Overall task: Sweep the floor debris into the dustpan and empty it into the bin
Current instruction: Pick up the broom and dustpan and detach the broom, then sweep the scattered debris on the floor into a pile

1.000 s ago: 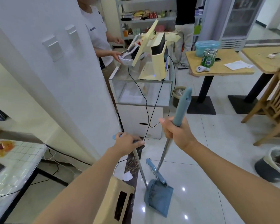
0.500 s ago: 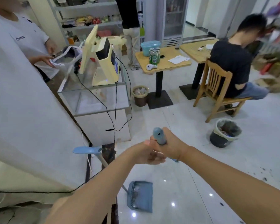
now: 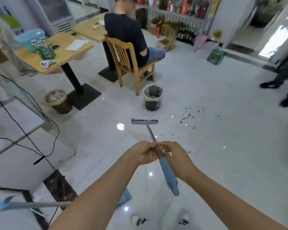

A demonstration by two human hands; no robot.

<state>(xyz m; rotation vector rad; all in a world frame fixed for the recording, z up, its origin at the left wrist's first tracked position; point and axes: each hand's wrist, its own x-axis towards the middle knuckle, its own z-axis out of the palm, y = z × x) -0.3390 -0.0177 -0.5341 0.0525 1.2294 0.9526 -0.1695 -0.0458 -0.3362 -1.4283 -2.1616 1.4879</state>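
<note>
Both my hands grip the broom's metal shaft just above its blue handle [image 3: 168, 175]. My left hand [image 3: 145, 152] and my right hand [image 3: 175, 153] sit side by side on it. The blue broom head [image 3: 144, 121] is held out ahead, over the white tiles. Dark debris [image 3: 189, 116] is scattered on the floor to the right of the head. A dark bin [image 3: 153, 103] with a pale liner stands just beyond it, behind a wooden chair. The blue dustpan [image 3: 125, 197] stands behind my left forearm, its long handle [image 3: 32, 205] slanting to the lower left.
A person sits on the wooden chair [image 3: 131, 60] at a wooden table [image 3: 56, 52]. A brown waste basket [image 3: 56, 102] stands by the table's black base. A glass counter [image 3: 15, 105] with black cables is at the left. Another person's legs [image 3: 283, 80] are at the right.
My view has swung right, away from the counter. The broom now points forward with its head out over the floor. The dustpan is left behind at my lower left.
</note>
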